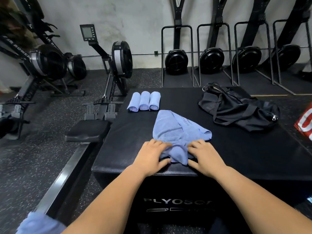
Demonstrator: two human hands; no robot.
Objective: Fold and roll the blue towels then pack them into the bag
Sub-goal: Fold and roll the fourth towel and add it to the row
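Blue towel (179, 130), crumpled at the plyo box's (236, 152) front edge, gripped by left hand (152, 154) and right hand (205, 157); three rolled towels (144, 101) and black bag (236, 108) behind.

1. A bare grey concrete wall (135, 22) stands ahead of me, with a thin pipe (145, 54) running along it low down.
2. The floor (50, 115) is black rubber flecked with white.
3. Right before me sits a black plyo box (236, 157), lettered on its front.
4. On my left are rowing machines (121, 59), one carrying a monitor (87, 32) on an arm.
5. On my right, four black fan machines (176, 59) stand along the wall in metal frames.
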